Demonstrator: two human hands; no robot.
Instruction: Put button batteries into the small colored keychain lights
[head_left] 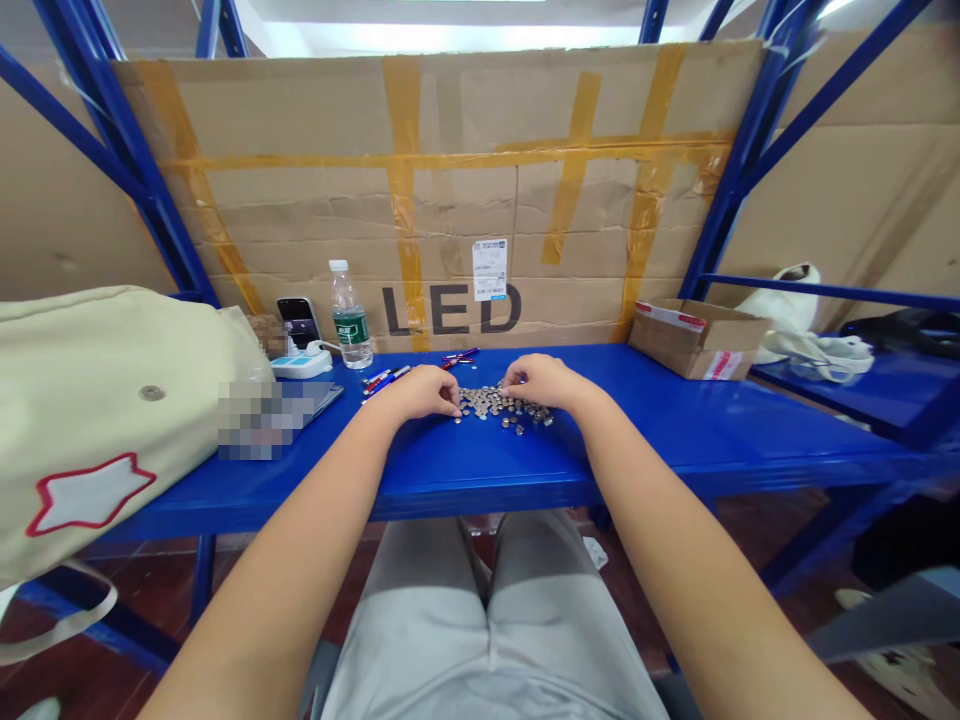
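Note:
Small round silvery pieces (487, 402), coin-like and too small to name surely, lie in a loose heap on the blue table (465, 465). At the heap's left edge, my left hand (426, 393) has its fingers curled and the tips together, close above one loose piece (457, 420). My right hand (544, 380) reaches over the heap from the right, thumb and forefinger pinched at its upper part. Whatever either pinch holds is hidden or too small to make out. Several pieces sit nearer the front, below my right hand.
Behind my left hand lie several pens (384, 380), with more pens (459, 357) farther back. A water bottle (351, 318), a white power strip (302, 362), a phone (298, 322) and a cream bag (120, 400) stand left. A cardboard box (694, 338) sits at the back right.

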